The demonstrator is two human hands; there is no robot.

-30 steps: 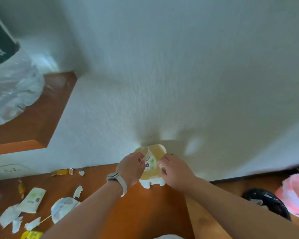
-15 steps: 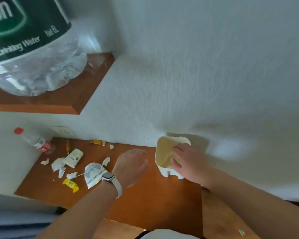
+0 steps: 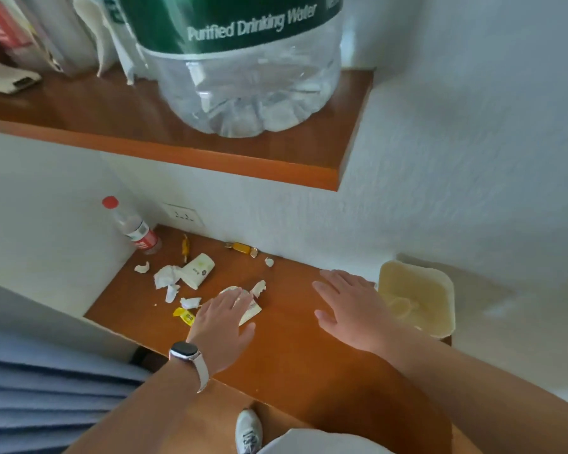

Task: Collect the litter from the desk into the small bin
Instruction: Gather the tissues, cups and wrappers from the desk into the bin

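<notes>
The small cream bin stands on the wooden desk against the wall at the right. My right hand hovers flat just left of it, fingers spread, holding nothing. My left hand, with a watch on the wrist, lies fingers apart over a flattened paper wrapper. Litter spreads left of it: a torn paper scrap, a crumpled tissue, a white packet, a yellow wrapper, a gold candy wrapper and small bits.
A small water bottle with a red cap stands at the desk's back left corner by a wall socket. Above hangs a wooden shelf carrying a big water jug. A bed edge lies left.
My right hand has left the bin and come over the desk. My left hand has reached left onto the flattened wrapper. The view has swung left and down.
</notes>
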